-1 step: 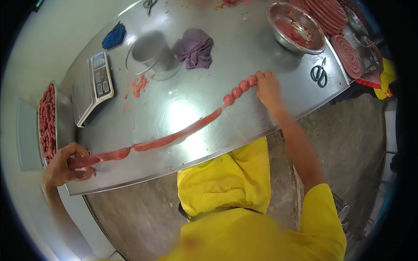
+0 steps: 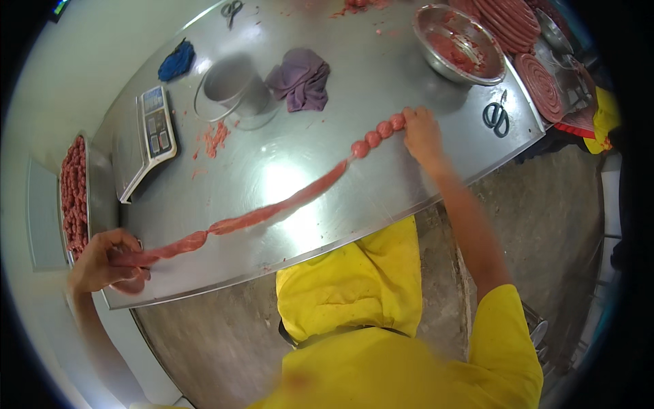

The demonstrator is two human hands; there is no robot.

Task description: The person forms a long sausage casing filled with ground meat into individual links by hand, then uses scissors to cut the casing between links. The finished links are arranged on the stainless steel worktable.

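Observation:
A long string of raw sausage (image 2: 272,210) stretches across the steel table between my two hands. My left hand (image 2: 102,262) is closed around its left end near the table's front left corner, and a rounded bit of sausage hangs below those fingers. My right hand (image 2: 424,138) has its fingers closed on the other end. Beside the right fingers the string is tied off into several small round links (image 2: 372,139). The long middle stretch is smooth, with a pinched spot toward the left.
On the steel table (image 2: 354,204) lie a scale (image 2: 158,126), a metal bucket (image 2: 242,85), a purple cloth (image 2: 303,78), a blue cloth (image 2: 177,60), black-handled scissors (image 2: 496,118) and meat scraps (image 2: 216,138). A steel bowl (image 2: 430,49) stands far right, near coiled sausage (image 2: 538,85). A filled tray (image 2: 73,194) stands left.
The sausage beneath my left hand now bulges lower and shows more. Both hands stay nearly where they were, and the whole view has shifted slightly.

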